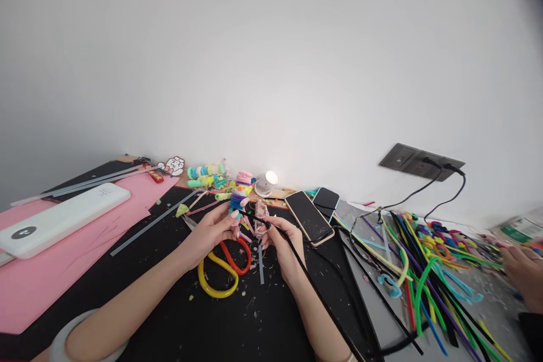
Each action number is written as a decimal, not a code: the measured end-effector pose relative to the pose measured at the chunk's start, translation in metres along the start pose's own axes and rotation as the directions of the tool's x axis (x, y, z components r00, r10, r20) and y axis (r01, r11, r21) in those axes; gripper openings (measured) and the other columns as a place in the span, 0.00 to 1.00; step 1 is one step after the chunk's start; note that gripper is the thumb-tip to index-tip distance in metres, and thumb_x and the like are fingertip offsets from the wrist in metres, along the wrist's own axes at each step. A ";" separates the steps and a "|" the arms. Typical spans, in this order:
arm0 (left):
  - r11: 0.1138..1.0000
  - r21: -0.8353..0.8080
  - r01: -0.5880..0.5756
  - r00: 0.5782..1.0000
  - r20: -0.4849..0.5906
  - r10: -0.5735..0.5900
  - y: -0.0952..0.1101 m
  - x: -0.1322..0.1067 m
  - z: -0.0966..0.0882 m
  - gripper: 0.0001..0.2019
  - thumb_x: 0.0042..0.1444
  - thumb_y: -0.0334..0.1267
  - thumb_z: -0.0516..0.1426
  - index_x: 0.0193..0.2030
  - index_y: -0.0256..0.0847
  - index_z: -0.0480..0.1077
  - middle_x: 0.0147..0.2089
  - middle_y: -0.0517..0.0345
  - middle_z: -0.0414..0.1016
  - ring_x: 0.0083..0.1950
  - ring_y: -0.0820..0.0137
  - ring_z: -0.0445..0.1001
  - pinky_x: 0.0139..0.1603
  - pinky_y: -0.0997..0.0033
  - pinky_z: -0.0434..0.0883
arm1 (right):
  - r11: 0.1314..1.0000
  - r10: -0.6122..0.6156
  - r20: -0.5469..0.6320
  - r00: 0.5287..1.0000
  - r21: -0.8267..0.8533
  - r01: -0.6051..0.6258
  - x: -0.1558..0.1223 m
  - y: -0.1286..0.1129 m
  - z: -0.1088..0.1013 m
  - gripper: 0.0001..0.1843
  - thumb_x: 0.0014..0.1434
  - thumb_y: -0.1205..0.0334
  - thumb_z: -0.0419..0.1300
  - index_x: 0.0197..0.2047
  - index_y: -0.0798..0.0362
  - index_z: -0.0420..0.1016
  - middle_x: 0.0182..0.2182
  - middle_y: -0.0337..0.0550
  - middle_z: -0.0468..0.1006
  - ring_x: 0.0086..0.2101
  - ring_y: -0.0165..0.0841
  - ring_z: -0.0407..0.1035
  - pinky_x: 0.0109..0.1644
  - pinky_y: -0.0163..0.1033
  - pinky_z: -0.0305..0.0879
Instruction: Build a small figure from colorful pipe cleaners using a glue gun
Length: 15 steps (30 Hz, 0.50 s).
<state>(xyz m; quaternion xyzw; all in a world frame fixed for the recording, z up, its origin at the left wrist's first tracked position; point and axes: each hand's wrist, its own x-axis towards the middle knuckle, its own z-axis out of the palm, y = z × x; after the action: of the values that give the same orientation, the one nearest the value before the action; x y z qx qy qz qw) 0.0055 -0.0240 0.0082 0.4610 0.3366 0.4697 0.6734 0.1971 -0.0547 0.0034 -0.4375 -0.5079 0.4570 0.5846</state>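
My left hand (219,225) is closed in a pinch at the lower end of a small figure made of coloured pipe cleaners (241,188). The figure stands upright, pink on top, yellow in the middle and blue to purple below. A long black pipe cleaner (302,263) starts close to my left fingertips and passes through the closed fingers of my right hand (282,235). From there it trails down along my right forearm. Under my hands lie scissors (218,294) with a yellow and a red handle loop; my left hand partly covers their blades.
Several pipe cleaners (424,277) spread over the grey surface at right, near another person's hand (524,274). Two phones (311,218) and a paper cup (266,184) stand or lie by the wall. At left, a white power bank (63,220) rests on pink sheets (123,226).
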 end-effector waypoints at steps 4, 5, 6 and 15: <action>1.000 -0.021 -0.011 1.000 -0.009 0.011 0.001 -0.001 0.000 0.20 0.56 0.45 0.62 0.54 0.42 0.70 0.35 0.59 0.71 0.30 0.73 0.68 0.38 0.67 0.70 | 0.994 -0.089 0.032 0.996 -0.069 0.091 -0.002 -0.002 -0.001 0.11 0.56 0.57 0.60 0.39 0.33 0.81 0.29 0.43 0.83 0.24 0.34 0.76 0.24 0.39 0.66; 0.999 -0.034 -0.023 1.000 -0.019 0.023 0.002 -0.001 0.001 0.20 0.56 0.44 0.63 0.55 0.43 0.69 0.34 0.59 0.71 0.30 0.73 0.68 0.37 0.67 0.70 | 0.990 -0.107 0.037 0.994 -0.087 0.110 -0.002 -0.003 -0.001 0.12 0.56 0.58 0.60 0.40 0.33 0.81 0.29 0.43 0.83 0.24 0.34 0.77 0.24 0.39 0.67; 0.998 -0.054 -0.036 0.999 -0.029 0.035 0.003 -0.001 0.001 0.21 0.56 0.43 0.63 0.55 0.43 0.69 0.34 0.60 0.71 0.30 0.73 0.68 0.37 0.68 0.70 | 0.987 -0.120 0.039 0.992 -0.103 0.123 -0.003 -0.004 -0.002 0.12 0.57 0.58 0.59 0.41 0.32 0.81 0.29 0.43 0.84 0.25 0.35 0.77 0.24 0.39 0.67; 0.991 -0.114 -0.076 0.997 -0.017 0.075 0.005 -0.001 -0.001 0.14 0.56 0.41 0.63 0.50 0.44 0.72 0.36 0.59 0.72 0.32 0.74 0.67 0.37 0.72 0.70 | 0.990 -0.126 -0.012 0.992 0.070 0.126 0.000 -0.001 -0.004 0.12 0.54 0.57 0.62 0.41 0.30 0.80 0.32 0.42 0.85 0.30 0.39 0.79 0.23 0.40 0.69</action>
<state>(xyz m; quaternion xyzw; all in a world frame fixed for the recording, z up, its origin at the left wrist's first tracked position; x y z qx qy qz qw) 0.0028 -0.0242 0.0125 0.4311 0.2959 0.5164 0.6781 0.2008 -0.0551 0.0035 -0.3852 -0.5160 0.4352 0.6293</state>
